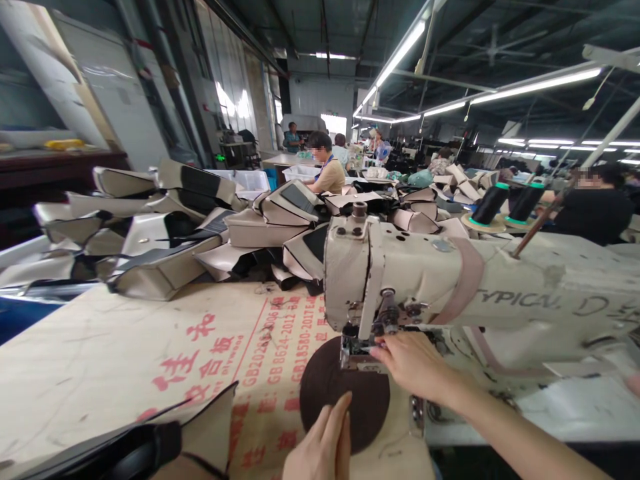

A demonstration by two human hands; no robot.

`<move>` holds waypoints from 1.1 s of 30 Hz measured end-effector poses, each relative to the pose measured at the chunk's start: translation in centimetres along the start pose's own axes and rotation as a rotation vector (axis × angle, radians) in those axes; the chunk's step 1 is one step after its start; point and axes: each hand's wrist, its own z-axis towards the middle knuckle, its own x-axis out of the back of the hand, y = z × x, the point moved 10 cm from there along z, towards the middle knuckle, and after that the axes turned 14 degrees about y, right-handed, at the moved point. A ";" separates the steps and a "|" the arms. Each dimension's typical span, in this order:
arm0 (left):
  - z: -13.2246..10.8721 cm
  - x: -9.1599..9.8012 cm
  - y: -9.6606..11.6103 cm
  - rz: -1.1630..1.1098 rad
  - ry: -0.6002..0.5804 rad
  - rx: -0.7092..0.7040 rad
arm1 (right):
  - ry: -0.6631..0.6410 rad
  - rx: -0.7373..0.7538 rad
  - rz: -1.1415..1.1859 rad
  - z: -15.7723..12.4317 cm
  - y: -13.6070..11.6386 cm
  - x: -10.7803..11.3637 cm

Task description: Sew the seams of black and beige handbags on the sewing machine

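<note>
From the head camera, a dark brown round piece [345, 393] lies flat on the wooden desk [125, 340], partly under the metal foot [357, 363] of a big sewing machine [405, 267]. The left grip [320, 445] has its fingers stretched out, resting on the round piece and not curled around it. The right grip [415, 363] is up by the metal foot, with its fingertips close together. I cannot tell if they pinch anything.

The job looks partway along to me. The bags [155, 263] in the big pile past the desk look mostly put together, with boxy sides and dark edges. One more beige and black bag [213, 417] is at the near left. The round piece has no seam that I can see, and I cannot tell how much is left.

A blue bin [25, 320] stands at the left edge, with bags heaped over it. Behind the pile are a white bin [253, 180] and another white tub [300, 172], near a person in a tan top [330, 175]. Their insides are hidden.
</note>
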 end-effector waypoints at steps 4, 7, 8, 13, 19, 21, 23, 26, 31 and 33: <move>2.5 -1.2 0.0 0.097 -0.032 0.125 | -0.001 -0.007 -0.054 0.9 -0.4 -1.0; 3.0 -2.2 -0.4 0.136 -0.091 0.186 | 0.003 0.013 -0.097 1.2 -0.9 -1.2; 3.1 -2.5 -0.5 0.142 -0.112 0.194 | 0.004 0.021 -0.108 1.1 -1.1 -1.3; 3.3 -3.6 -1.1 0.210 -0.178 0.212 | 0.016 0.021 -0.156 0.6 -1.2 -1.7; 3.0 -4.2 -0.9 0.194 -0.178 0.197 | 0.038 -0.017 -0.201 -0.1 0.5 -1.4; 3.0 -4.1 -0.8 0.198 -0.158 0.185 | 0.039 -0.003 -0.189 -0.2 0.2 -1.2; 3.2 -3.8 -0.7 0.192 -0.119 0.172 | 0.043 0.010 -0.167 -0.2 -0.4 -1.1; 3.5 -3.3 -0.5 0.158 -0.067 0.155 | 0.028 0.009 -0.155 -0.1 -1.1 -1.2; 3.4 -3.6 -0.6 0.147 -0.081 0.152 | -0.002 -0.001 -0.192 0.3 -1.1 -1.4; 3.4 -3.9 -0.7 0.167 -0.111 0.163 | 0.012 0.010 -0.193 0.5 -1.1 -1.1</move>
